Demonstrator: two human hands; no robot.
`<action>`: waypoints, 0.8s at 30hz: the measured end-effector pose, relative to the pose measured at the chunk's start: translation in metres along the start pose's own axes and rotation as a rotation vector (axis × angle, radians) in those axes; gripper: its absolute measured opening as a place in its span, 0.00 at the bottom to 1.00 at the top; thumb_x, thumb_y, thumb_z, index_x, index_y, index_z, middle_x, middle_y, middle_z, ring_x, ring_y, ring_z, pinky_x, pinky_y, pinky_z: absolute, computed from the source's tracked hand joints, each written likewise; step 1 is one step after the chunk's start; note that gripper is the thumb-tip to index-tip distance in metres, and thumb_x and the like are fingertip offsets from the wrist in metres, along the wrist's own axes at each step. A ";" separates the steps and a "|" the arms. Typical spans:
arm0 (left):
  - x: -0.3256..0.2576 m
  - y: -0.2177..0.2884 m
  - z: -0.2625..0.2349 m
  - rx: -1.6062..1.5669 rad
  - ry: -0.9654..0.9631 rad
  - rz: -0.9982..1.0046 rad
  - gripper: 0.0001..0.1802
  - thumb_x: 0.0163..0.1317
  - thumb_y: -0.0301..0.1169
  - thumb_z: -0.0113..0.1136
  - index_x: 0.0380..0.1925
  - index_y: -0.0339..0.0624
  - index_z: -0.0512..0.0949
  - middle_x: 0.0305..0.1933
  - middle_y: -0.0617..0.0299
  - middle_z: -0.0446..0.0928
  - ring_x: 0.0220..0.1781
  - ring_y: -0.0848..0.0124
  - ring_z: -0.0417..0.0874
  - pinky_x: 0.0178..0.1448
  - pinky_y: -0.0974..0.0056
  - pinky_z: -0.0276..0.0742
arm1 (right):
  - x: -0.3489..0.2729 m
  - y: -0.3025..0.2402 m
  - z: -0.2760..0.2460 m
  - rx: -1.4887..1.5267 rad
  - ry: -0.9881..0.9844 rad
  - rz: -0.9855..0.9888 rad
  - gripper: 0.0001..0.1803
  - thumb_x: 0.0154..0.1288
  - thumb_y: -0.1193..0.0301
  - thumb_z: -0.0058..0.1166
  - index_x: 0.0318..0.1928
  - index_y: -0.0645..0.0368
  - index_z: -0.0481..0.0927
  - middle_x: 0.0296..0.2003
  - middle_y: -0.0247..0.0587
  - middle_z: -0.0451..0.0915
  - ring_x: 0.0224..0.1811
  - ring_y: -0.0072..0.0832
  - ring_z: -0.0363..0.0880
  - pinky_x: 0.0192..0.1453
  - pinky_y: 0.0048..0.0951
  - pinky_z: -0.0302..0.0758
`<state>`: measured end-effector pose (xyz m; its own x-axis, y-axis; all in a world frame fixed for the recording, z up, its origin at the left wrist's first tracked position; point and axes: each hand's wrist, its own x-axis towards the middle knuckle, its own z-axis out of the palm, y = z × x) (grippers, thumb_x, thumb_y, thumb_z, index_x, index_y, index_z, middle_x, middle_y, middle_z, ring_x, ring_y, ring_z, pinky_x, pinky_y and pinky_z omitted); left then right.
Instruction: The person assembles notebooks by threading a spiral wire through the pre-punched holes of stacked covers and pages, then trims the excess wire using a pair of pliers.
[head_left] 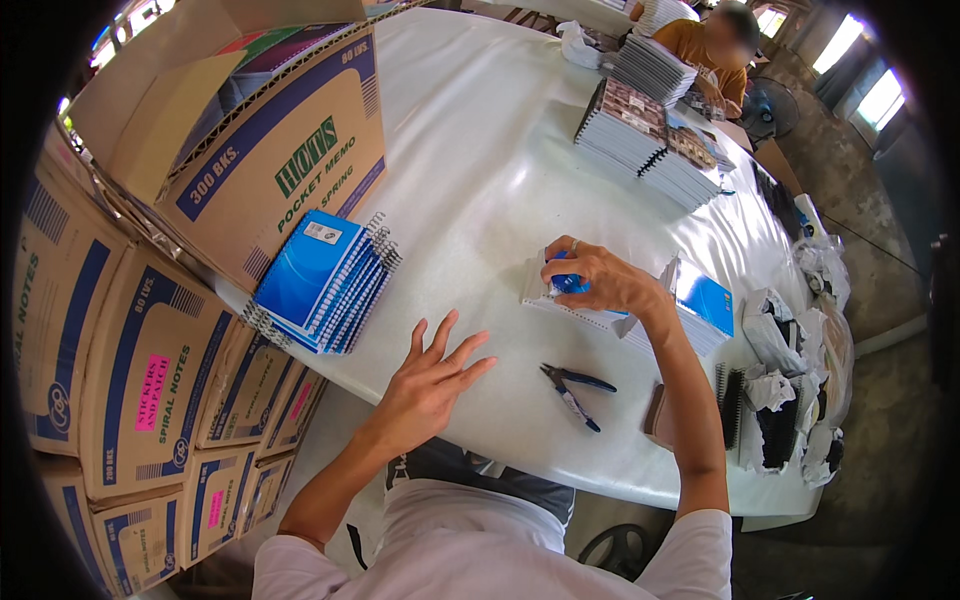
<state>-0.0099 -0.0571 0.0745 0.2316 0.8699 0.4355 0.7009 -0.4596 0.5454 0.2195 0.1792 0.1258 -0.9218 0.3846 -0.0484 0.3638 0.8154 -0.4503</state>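
My right hand is closed over a low stack of notebook pages on the white table. Its fingers curl round a glossy blue cover, partly hidden by the hand. My left hand hovers near the table's front edge, fingers spread, with nothing in it. Between the hands and nearer to me lie dark-handled cutting pliers, jaws apart. Right of my right hand stands another stack of blue-covered notebooks. To the left, spiral-bound blue notebooks are piled with their wire coils sticking out.
An open carton stands at the table's left, above several stacked cartons. Tall notebook stacks sit at the far right, near another person. Black binding coils in white wrapping lie along the right edge.
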 end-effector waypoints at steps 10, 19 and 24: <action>0.002 0.003 0.005 -0.057 -0.006 -0.026 0.28 0.54 0.11 0.55 0.55 0.45 0.82 0.70 0.57 0.71 0.78 0.47 0.57 0.77 0.39 0.48 | 0.001 0.004 -0.005 0.098 0.028 -0.031 0.16 0.54 0.77 0.63 0.46 0.57 0.81 0.52 0.42 0.79 0.37 0.38 0.84 0.43 0.34 0.83; 0.001 0.002 0.013 -0.078 -0.025 -0.016 0.28 0.55 0.12 0.55 0.55 0.46 0.82 0.70 0.59 0.70 0.78 0.47 0.58 0.77 0.38 0.50 | 0.000 0.002 -0.008 0.152 0.007 0.032 0.16 0.57 0.78 0.59 0.47 0.57 0.81 0.52 0.43 0.79 0.36 0.38 0.85 0.42 0.35 0.84; 0.004 0.002 0.020 -0.104 -0.036 0.001 0.28 0.55 0.12 0.55 0.55 0.46 0.82 0.70 0.58 0.70 0.77 0.47 0.59 0.76 0.38 0.52 | -0.001 0.003 -0.008 0.115 0.016 0.020 0.15 0.58 0.78 0.57 0.47 0.57 0.80 0.52 0.44 0.79 0.37 0.38 0.85 0.41 0.35 0.84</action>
<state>0.0057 -0.0510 0.0632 0.2576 0.8743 0.4115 0.6274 -0.4752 0.6169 0.2221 0.1844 0.1317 -0.9120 0.4077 -0.0450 0.3637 0.7528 -0.5486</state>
